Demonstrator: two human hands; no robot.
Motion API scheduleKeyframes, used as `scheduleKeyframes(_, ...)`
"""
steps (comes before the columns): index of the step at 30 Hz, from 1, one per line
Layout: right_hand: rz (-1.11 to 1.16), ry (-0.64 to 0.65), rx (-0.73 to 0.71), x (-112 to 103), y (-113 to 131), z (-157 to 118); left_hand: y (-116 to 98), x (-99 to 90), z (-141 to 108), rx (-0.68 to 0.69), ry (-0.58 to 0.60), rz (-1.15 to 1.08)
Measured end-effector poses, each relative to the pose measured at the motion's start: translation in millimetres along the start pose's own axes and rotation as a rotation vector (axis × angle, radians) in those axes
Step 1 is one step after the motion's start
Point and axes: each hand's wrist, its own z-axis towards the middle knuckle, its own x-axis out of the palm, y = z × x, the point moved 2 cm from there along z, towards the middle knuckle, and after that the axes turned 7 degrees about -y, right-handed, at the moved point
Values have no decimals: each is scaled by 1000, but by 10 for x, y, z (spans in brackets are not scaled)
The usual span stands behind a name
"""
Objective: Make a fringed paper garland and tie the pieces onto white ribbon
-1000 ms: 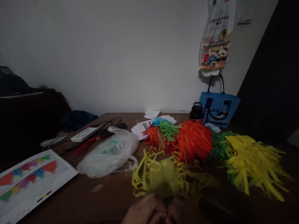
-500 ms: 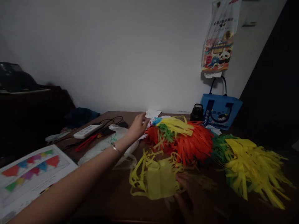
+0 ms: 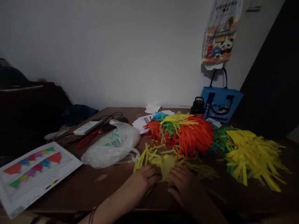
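Observation:
A yellow fringed paper piece (image 3: 165,165) lies flat near the table's front edge. At its left side my left hand (image 3: 143,180) has its fingers curled on the paper edge. My right hand (image 3: 181,183) rests on the right side, fingers bent over the paper, thumb apart below. Just behind are red fringed paper (image 3: 196,135), with green, blue and yellow strips over it. More yellow fringed paper (image 3: 254,155) is piled at the right over green strips.
Left of the hands lie a crumpled plastic bag (image 3: 112,143), a white power strip (image 3: 87,127), red cord and a printed sheet with bunting pictures (image 3: 35,174). A black bottle (image 3: 197,105) and blue bag (image 3: 221,104) stand at the back right.
My left hand has come back from the white papers behind to the yellow piece's left side. My right hand has moved up a little onto the paper. The view has tilted down.

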Motion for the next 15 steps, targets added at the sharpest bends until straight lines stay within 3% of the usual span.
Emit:
scheduleKeyframes(4,58,-145,-250,4,100,-108,-216,-153,-157,28,59,-165)
scheduleKeyframes(8,71,-62,-273,-69,195,-179,-345,-249,-167,48,196,-153)
scheduleKeyframes(10,57,18,-228,-129,237,-181,-261,-224,-120,0,206,-52)
scheduleKeyframes(12,48,53,-209,-172,267,-180,-87,-173,-84,-131,152,122)
scheduleKeyframes(15,34,-34,-238,-191,282,-189,168,-135,-118,-369,15,402)
